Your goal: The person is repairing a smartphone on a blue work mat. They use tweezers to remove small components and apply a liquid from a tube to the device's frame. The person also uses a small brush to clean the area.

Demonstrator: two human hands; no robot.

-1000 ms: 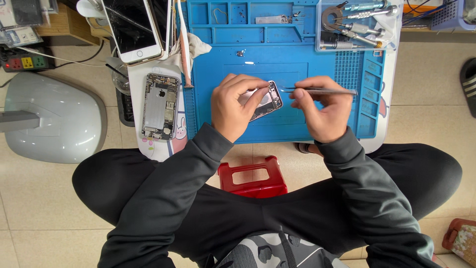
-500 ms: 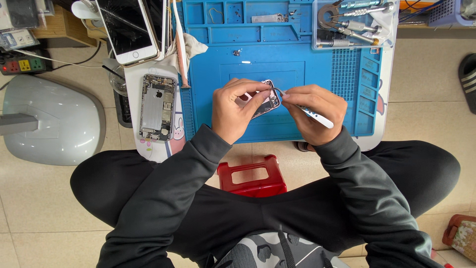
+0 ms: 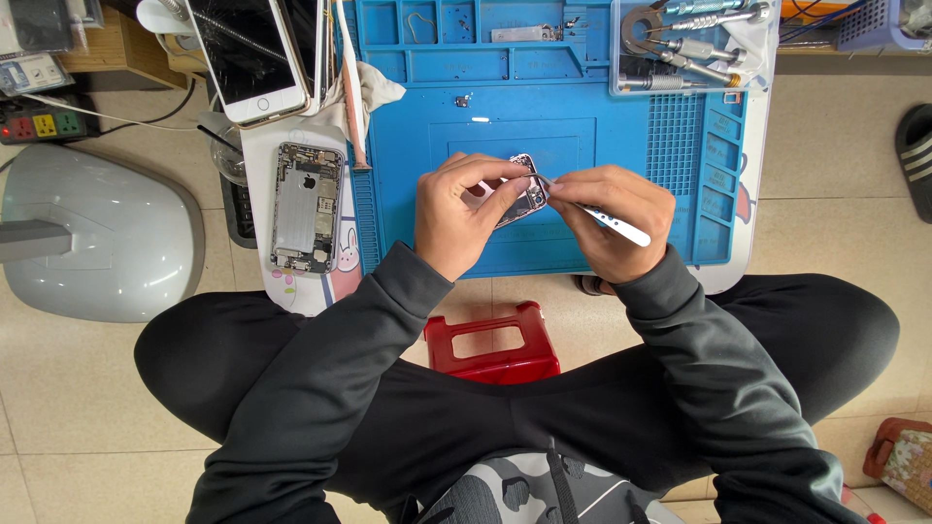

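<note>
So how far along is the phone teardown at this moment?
Already done: an opened phone chassis lies beside the blue mat, its screen off and insides bared, and a screen panel lies above it. In hand: the left hand holds a small phone part while the right hand works tweezers at it. Left: the loose pieces are not back together.

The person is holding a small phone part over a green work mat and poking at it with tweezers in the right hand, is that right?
Not quite: the head view shows the work mat is blue, not green. The left hand holds the small phone part, and the right hand works the tweezers.
</note>
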